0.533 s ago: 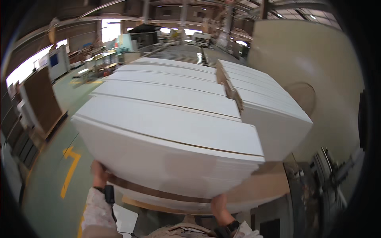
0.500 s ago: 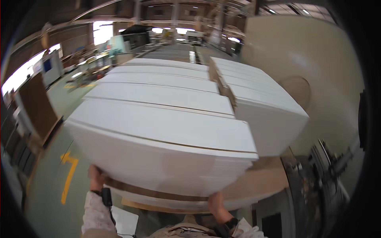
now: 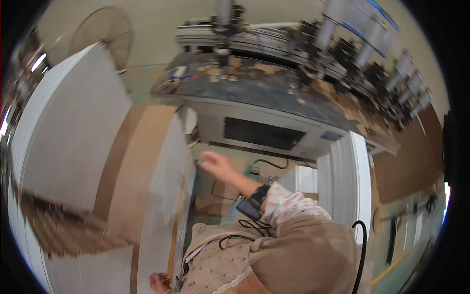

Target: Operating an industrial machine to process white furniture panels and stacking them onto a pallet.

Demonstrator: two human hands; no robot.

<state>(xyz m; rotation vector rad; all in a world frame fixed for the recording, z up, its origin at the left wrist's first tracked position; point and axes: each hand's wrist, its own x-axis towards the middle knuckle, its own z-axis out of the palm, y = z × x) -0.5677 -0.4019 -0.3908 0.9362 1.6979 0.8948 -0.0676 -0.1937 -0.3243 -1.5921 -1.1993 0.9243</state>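
Observation:
On the left, a tall stack of white boards (image 3: 73, 127) rests above a brown board layer (image 3: 142, 132), over a lower pile of pale boards (image 3: 159, 181). My right hand (image 3: 218, 165) reaches across the middle, to the right of the lower pile, fingers apart and with nothing in it. A black band (image 3: 258, 196) is round that wrist. My left hand (image 3: 159, 282) is low at the lower edge, beside the lower pile. Its fingers look bent, but blur and the picture's edge hide whether they hold anything.
Ahead stands a machine bench (image 3: 245, 90) with grey cylinders and scraps on its dark top. More white boards (image 3: 360, 181) stand upright on the right. A black cable (image 3: 361, 255) hangs beside my clothing. A round fan (image 3: 105, 36) is at the back left.
The view has swung right, from the rows of white board stacks to the machine bench. Both hands have left the front stack's lower edge.

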